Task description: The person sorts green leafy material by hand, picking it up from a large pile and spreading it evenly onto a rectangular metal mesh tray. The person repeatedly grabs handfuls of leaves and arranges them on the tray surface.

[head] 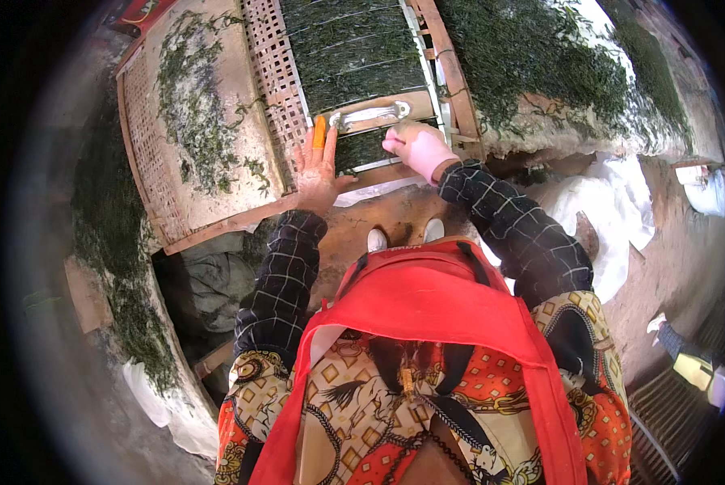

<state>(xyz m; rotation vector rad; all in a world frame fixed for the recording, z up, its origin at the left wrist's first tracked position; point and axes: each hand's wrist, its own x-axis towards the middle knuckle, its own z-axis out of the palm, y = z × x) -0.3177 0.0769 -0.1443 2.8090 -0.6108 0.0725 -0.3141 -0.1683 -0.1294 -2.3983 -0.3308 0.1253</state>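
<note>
My left hand (318, 167), with an orange finger cot (319, 132) on one finger, lies spread palm down at the near left corner of a metal-edged frame (297, 63). Dark green leafy matter (353, 45) fills that frame between thin cross wires. Beside my left fingertips is a wooden board (420, 105) with a metal handle (369, 115), lying across the frame. My right hand (420, 145), partly covered in pink, is curled over the frame's near right part, just below the handle. Whether its fingers hold anything is hidden.
A perforated tray (133, 139) and a pale board (241, 79) strewn with green bits are at the left. More green matter (538, 66) is heaped on the right. White plastic sheeting (617, 206) lies lower right. Part of another person (689, 364) shows at the far right.
</note>
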